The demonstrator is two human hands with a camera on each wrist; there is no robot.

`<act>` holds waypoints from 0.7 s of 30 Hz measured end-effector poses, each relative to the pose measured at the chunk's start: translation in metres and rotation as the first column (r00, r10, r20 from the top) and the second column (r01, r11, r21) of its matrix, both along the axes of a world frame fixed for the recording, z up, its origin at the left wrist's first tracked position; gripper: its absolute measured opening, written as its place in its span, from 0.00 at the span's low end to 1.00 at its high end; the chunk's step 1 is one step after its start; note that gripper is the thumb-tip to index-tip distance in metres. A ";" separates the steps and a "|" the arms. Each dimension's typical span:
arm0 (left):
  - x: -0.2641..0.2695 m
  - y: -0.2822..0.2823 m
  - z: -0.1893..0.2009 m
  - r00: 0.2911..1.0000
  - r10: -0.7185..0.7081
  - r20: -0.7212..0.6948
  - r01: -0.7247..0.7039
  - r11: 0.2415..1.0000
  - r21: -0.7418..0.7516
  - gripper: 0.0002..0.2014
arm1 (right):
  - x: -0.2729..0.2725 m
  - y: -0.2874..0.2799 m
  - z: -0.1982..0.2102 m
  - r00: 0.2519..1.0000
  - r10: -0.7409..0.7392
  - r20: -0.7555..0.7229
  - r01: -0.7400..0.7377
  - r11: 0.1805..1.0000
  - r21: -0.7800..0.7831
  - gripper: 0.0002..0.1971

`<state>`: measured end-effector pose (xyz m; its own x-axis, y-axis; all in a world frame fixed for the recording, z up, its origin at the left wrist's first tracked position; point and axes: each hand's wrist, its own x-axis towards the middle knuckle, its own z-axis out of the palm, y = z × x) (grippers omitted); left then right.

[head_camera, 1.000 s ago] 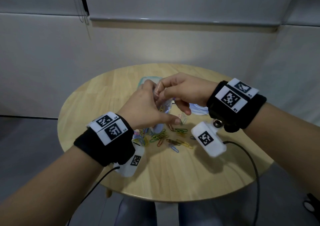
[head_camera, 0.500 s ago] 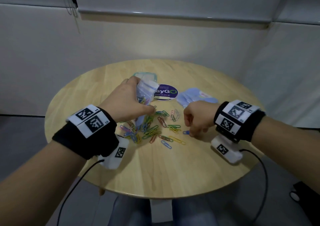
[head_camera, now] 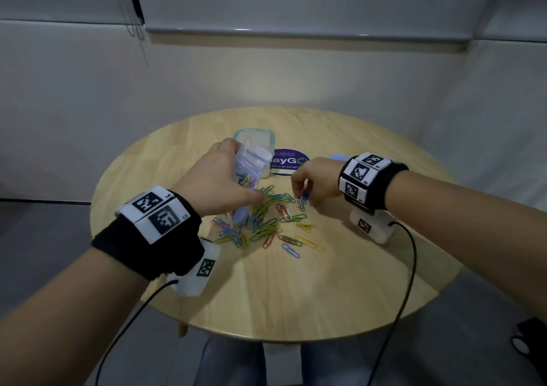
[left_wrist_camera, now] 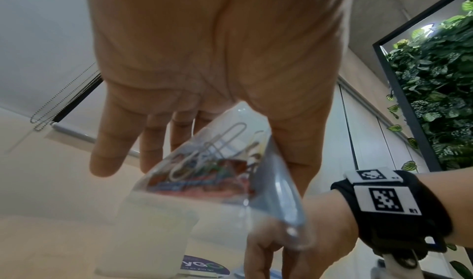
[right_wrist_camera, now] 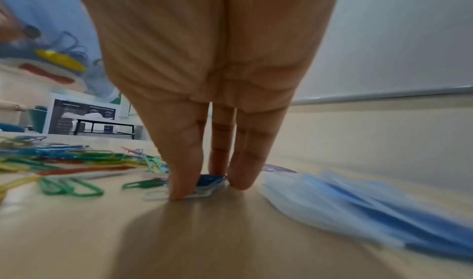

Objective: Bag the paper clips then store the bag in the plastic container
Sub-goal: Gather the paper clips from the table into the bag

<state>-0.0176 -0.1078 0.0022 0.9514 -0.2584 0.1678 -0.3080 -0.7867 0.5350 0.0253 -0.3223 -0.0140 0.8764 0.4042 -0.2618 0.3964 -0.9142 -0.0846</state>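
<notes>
My left hand (head_camera: 220, 183) holds a clear zip bag (head_camera: 251, 165) upright above the table, mouth up; several clips show inside the bag (left_wrist_camera: 204, 168). Coloured paper clips (head_camera: 266, 226) lie scattered on the round wooden table (head_camera: 296, 297) just below it. My right hand (head_camera: 310, 181) reaches down at the right edge of the pile and pinches a blue and a white clip (right_wrist_camera: 204, 182) between thumb and fingertips against the tabletop. The clear plastic container (head_camera: 254, 135) with a teal rim stands behind the bag.
A round purple sticker (head_camera: 288, 162) lies right of the container. A stack of blue face masks (right_wrist_camera: 371, 198) lies just right of my right hand. Cables run from both wrist cameras off the table's near edge. White walls surround the table.
My right hand left the bag's mouth, dropped to the table and shifted up to clips at the pile's right edge, where it now pinches them. My left hand keeps holding the bag.
</notes>
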 end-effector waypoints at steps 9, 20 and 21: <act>0.000 -0.005 -0.002 1.000 -0.028 -0.001 0.028 0.999 0.033 0.34 | -0.014 -0.012 -0.003 0.999 0.023 -0.044 -0.023 1.000 -0.005 0.28; 0.000 -0.012 -0.001 1.000 -0.016 -0.009 0.016 0.999 0.043 0.34 | -0.014 -0.011 -0.006 0.997 0.074 0.022 -0.075 0.997 0.020 0.12; 0.000 -0.014 -0.002 1.000 -0.017 -0.010 0.017 0.999 0.046 0.34 | -0.016 -0.011 -0.006 0.997 0.076 0.031 -0.077 0.997 0.020 0.11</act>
<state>-0.0172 -0.1213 0.0007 0.9483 -0.2817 0.1464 -0.3166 -0.8052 0.5015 0.0097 -0.3335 -0.0202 0.8500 0.4755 -0.2268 0.4677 -0.8792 -0.0904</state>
